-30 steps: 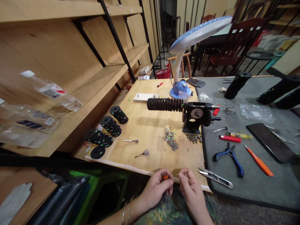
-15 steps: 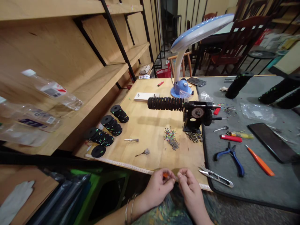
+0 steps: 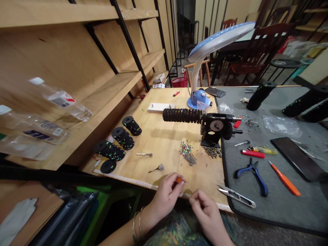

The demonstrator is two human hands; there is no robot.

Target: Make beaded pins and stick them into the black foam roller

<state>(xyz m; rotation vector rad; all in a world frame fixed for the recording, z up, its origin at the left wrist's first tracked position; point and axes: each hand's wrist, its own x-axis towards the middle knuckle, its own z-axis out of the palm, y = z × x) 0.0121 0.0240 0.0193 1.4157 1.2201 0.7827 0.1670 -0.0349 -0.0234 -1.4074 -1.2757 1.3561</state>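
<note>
My left hand (image 3: 167,192) is closed around a small orange object (image 3: 178,179) at the table's front edge; its kind is too small to make out. Fingers pinched, my right hand (image 3: 205,209) sits a short way to the right and lower. Whatever its fingertips hold is hidden or too thin to name. Beyond the hands lie a pile of coloured beads (image 3: 186,148), small metal pins (image 3: 190,159) and a little brush-like bundle (image 3: 159,167). Thread snips (image 3: 237,196) rest to the right of my right hand.
A black hand-cranked winder (image 3: 213,126) carries a row of black foam discs (image 3: 181,115). Stacked black spools (image 3: 109,150) stand at left. Blue pliers (image 3: 252,174), an orange-handled tool (image 3: 285,178) and a phone (image 3: 298,159) lie on the grey mat (image 3: 279,213). A blue-white lamp (image 3: 198,97) stands behind.
My hands have moved apart. The left has shifted up and to the left with the orange object, while the right has dropped slightly. The whole view has shifted a little.
</note>
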